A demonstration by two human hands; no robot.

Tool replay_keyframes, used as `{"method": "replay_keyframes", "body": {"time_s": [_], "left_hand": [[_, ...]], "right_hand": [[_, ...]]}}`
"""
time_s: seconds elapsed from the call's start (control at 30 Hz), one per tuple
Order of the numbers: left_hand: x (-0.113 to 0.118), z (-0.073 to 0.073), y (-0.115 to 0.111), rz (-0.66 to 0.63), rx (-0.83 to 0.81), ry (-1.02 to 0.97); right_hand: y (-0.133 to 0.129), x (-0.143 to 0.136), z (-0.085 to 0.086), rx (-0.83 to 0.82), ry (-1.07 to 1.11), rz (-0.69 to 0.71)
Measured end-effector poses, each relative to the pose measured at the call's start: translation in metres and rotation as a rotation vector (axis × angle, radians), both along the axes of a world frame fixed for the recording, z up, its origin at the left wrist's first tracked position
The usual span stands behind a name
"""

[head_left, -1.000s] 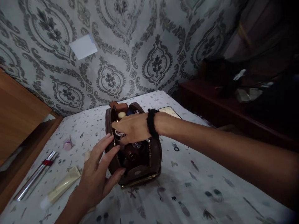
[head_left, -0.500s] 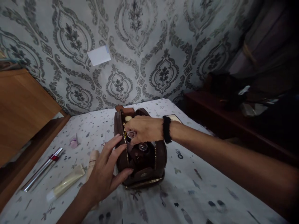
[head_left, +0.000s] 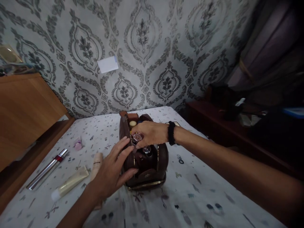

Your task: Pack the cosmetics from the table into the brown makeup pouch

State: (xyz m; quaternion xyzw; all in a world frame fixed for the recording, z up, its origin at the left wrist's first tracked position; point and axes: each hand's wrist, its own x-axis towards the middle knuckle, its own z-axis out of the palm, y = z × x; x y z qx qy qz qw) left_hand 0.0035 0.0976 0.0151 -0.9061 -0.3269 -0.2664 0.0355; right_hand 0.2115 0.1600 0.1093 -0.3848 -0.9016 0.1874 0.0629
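Observation:
A dark brown zippered bag (head_left: pixel 162 164) stands open on the patterned white sheet. My right hand (head_left: pixel 149 133), with a black band at the wrist, reaches into it, its fingers bent around a clear round cap (head_left: pixel 137 137). What lies under that cap is hidden. A second clear cap (head_left: pixel 146 149) shows inside, just below the hand. Near the bag's back are a cream round lid (head_left: pixel 132 124) and a brown item (head_left: pixel 133 116). My left hand (head_left: pixel 111 171) rests with spread fingers against the bag's left rim.
Left of the bag lie a beige tube (head_left: pixel 97 163), a cream tube (head_left: pixel 71 182), a silver tube with a red band (head_left: pixel 47 169) and a small pink item (head_left: pixel 78 144). A phone (head_left: pixel 176 123) lies behind my right wrist. Wooden furniture (head_left: pixel 28 110) stands at left.
The view has shifted slightly. My right hand remains in the bag at the clear cap, which now looks more upright and clearer. My left hand stays on the rim.

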Motion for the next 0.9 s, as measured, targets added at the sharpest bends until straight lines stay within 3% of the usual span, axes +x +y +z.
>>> {"method": "replay_keyframes", "body": {"time_s": [0.27, 0.53, 0.73, 0.9], "left_hand": [[-0.007, 0.003, -0.002, 0.0, -0.037, -0.035], [-0.016, 0.0, -0.01, 0.043, -0.07, -0.04], [-0.032, -0.011, -0.021, 0.075, -0.07, -0.082], [-0.042, -0.027, -0.033, 0.088, -0.045, -0.051]], "right_hand": [[0.007, 0.01, -0.001, -0.004, 0.071, 0.031], [-0.034, 0.017, -0.001, 0.303, 0.382, -0.225], [-0.082, 0.01, -0.024, 0.497, 0.677, -0.299], [-0.121, -0.02, -0.058, 0.482, 0.728, -0.113]]}}
